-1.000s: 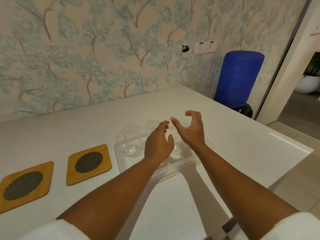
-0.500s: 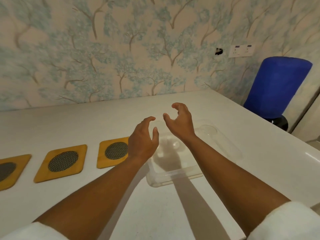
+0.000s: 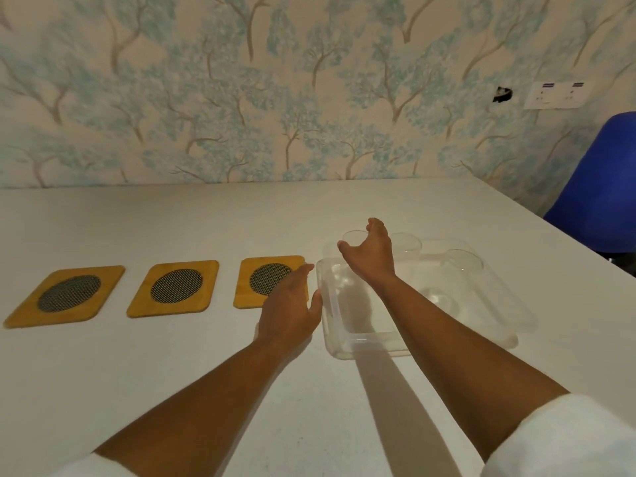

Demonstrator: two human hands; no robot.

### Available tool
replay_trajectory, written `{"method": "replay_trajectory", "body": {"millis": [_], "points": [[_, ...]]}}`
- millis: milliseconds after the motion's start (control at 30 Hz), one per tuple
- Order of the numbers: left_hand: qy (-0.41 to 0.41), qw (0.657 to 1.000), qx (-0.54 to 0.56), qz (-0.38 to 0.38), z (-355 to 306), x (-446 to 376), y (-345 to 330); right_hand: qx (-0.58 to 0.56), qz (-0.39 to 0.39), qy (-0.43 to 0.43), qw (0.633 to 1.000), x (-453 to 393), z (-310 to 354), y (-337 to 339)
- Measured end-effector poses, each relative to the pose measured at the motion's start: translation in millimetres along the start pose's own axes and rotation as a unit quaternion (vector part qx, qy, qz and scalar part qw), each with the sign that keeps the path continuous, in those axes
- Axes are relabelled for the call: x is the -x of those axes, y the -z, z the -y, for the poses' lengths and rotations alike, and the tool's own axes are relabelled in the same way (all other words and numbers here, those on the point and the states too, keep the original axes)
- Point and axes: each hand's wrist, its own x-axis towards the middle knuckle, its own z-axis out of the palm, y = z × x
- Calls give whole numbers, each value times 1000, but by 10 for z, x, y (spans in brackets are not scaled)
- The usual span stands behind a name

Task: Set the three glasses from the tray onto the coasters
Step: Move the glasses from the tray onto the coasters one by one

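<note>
your view has swung left since a second ago: only two coasters showed then, now all three are in frame, so every target is visible for placement. your hands have split too. they were close together over the tray; now the left hand [image 3: 289,304] has dropped to about 8 o'clock of the tray, fingers loose and spread, holding nothing, overlapping the near corner of the right coaster [image 3: 272,280]. the right hand [image 3: 371,251] has reached to the tray's far-left corner, curled in an open c around the rim of the far-left glass [image 3: 354,235]. i can't tell whether it touches yet; it isn't closed on it. my read: first pick about to start, nothing moved off yet.

counts:
- coasters: 3, in a row at 9 o'clock of the tray; middle coaster [image 3: 175,287], left coaster [image 3: 69,295]. all bare.
- glasses: 3, all in the clear tray [image 3: 347,342]; second glass [image 3: 407,242] at 12 o'clock, third glass [image 3: 463,261] at 2 o'clock. edges faint, hard to trace.
- tray: 1, on the white table [image 3: 172,373].
- blue chair [image 3: 599,187]: 1, at 3 o'clock.
</note>
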Motion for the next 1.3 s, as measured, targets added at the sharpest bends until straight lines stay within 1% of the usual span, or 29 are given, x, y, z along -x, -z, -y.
{"method": "replay_trajectory", "body": {"millis": [233,333,467,600,733,900,1000,1233,1300], "points": [[20,996,-51,77,110,314,-245,0,-9,-44,999,23,-88,-109],[33,993,-65,88,129,350,-277,2,-10,-61,998,64,-138,-152],[30,989,-103,106,124,342,-281,25,-15,-80,996,110,-160,-178],[39,987,-109,109,112,343,-279,39,-24,-83,995,126,-127,-164],[37,987,-113,105,102,346,-262,63,-41,-44,996,156,-54,-138],[27,991,-98,86,68,368,-214,52,-67,30,996,150,174,-84],[22,993,-86,76,45,391,-186,44,-81,60,994,130,311,-60],[16,996,-68,59,43,451,-144,1,-80,93,992,64,570,-109],[26,995,-62,76,52,469,-140,-14,-66,91,994,58,640,-143]]}}
